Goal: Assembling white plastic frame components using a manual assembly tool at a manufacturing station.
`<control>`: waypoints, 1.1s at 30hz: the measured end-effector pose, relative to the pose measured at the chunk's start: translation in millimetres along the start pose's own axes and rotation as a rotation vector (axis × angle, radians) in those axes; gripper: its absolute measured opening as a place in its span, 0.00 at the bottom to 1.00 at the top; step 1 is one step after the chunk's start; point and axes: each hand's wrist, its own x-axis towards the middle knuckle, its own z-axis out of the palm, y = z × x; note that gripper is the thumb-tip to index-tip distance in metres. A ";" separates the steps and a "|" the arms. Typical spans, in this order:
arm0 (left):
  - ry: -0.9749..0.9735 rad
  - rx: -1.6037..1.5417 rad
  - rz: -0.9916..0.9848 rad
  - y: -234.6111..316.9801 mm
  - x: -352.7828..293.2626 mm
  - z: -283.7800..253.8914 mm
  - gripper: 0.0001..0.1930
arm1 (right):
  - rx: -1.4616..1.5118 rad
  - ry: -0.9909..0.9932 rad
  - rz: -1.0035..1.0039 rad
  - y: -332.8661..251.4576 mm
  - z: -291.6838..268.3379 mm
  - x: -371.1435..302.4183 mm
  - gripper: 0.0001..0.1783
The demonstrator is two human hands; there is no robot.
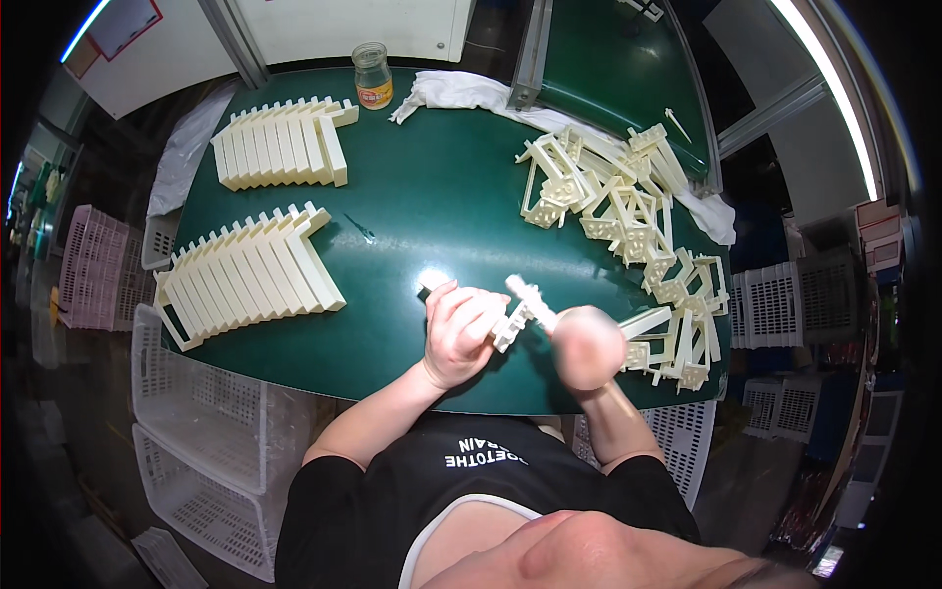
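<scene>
My left hand (459, 332) is closed around a cream plastic part (508, 329), whose knobbly end sticks out to the right of the fingers. A paler bit of it shows at the hand's upper left. My right hand (589, 348) is smeared by motion just to the right, so its fingers cannot be made out. A pale stick-like piece (532, 300) reaches from the left hand's part toward the right hand. Whether the right hand grips that piece is unclear.
Loose cream frames (628, 221) lie heaped along the right of the green table (412, 206). Two neat rows of similar parts, an upper row (280, 147) and a lower row (250, 275), stand at left. A glass jar (373, 77) and white cloth (456, 90) sit at the back.
</scene>
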 end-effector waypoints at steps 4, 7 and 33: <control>0.016 -0.004 0.054 -0.4 -2.9 3.9 0.25 | 0.004 0.071 0.277 10.4 -1.5 -6.3 0.13; 0.026 0.007 0.046 -1.6 -0.9 3.2 0.24 | 0.088 0.079 0.330 9.8 -1.9 -11.2 0.13; -0.104 -1.794 -1.365 -49.9 7.9 7.3 0.32 | -0.632 -0.107 0.449 339.9 -162.4 154.6 0.22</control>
